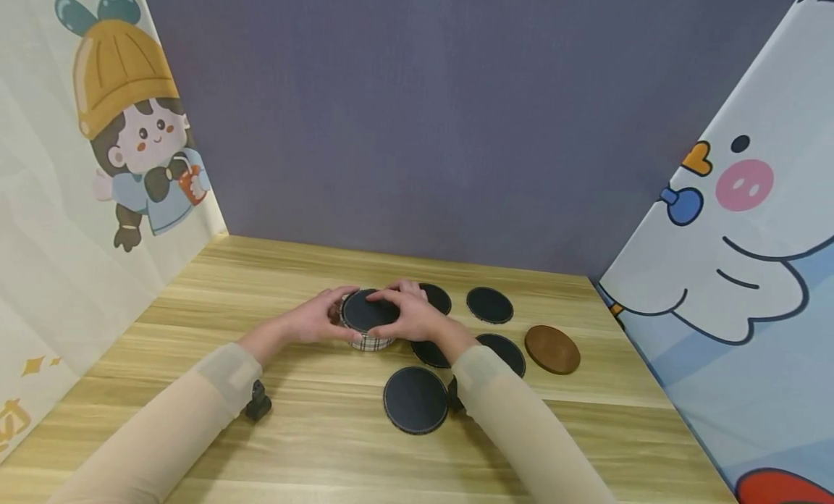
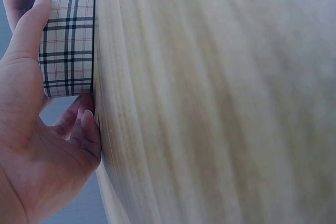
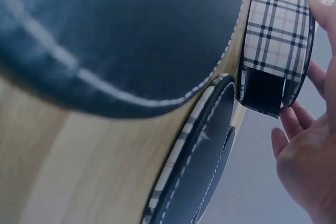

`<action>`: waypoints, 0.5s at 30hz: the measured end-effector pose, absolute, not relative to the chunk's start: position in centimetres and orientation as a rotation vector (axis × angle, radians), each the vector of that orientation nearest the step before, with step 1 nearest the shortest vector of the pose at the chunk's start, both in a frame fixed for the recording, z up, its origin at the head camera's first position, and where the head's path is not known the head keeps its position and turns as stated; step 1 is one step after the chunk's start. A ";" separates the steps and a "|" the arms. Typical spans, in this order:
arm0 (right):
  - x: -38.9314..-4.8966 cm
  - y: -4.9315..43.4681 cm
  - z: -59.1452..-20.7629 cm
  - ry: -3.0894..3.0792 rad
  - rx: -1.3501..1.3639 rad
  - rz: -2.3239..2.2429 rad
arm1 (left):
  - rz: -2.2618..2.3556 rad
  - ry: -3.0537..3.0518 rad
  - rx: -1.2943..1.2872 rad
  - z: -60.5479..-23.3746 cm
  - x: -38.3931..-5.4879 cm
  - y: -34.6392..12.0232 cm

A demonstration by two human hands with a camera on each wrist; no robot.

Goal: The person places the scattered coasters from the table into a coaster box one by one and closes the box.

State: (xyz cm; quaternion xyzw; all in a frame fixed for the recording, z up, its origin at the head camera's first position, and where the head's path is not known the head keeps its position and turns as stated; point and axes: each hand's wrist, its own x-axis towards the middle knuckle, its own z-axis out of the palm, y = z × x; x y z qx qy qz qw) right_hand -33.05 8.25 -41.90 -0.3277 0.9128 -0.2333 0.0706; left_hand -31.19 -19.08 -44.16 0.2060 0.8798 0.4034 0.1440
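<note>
A round coaster holder (image 1: 373, 342) with a plaid side wall and a black top stands on the wooden table between both hands. My left hand (image 1: 315, 318) grips it from the left, its thumb against the plaid wall (image 2: 68, 38) in the left wrist view. From the right, my right hand (image 1: 417, 317) holds the holder, thumb at the near side and a finger over the black top. In the right wrist view, the holder's plaid wall (image 3: 278, 27) has a dark slot (image 3: 263, 92) cut in it, with fingertips right by it.
Several black round coasters with pale edge stitching lie right of the holder, among them a near coaster (image 1: 415, 400) and a far coaster (image 1: 490, 305). A brown disc (image 1: 552, 350) lies further right. A grey panel (image 1: 417, 127) stands behind the table, with printed walls at both sides.
</note>
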 end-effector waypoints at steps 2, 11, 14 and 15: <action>-33.0 8.3 -41.9 2.742 -0.985 -0.698 | 1.165 2.533 0.592 -44.1 -31.1 -19.1; -33.0 8.5 -42.0 2.735 -0.985 -0.674 | 1.176 2.517 0.587 -43.8 -30.9 -19.1; -33.1 8.5 -42.0 2.734 -0.987 -0.663 | 1.182 2.511 0.587 -43.8 -30.9 -19.1; -33.1 8.5 -42.0 2.734 -0.987 -0.661 | 1.179 2.513 0.582 -43.9 -30.9 -19.1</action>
